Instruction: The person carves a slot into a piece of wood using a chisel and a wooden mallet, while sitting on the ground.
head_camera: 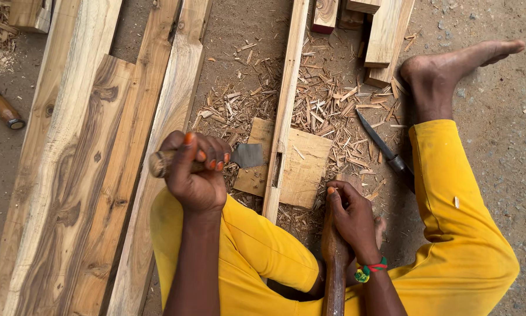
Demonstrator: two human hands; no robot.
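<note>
A rectangular slot is already cut through the narrow pale wooden rail (284,111) lying on a square offcut block (301,167) on the dirt floor (497,152), with chips (327,99) heaped from ten to two o'clock of it — how much of the slot is left to clear cannot be told. The left hand (194,171), forearm raised from six o'clock, has its fingers (207,159) wrapped tight round a wood-handled flat steel chisel (248,155), blade level just left of the slot. The right hand (352,217) grips a dark wooden mallet handle (335,263) — fingers fully closed — at five o'clock.
</note>
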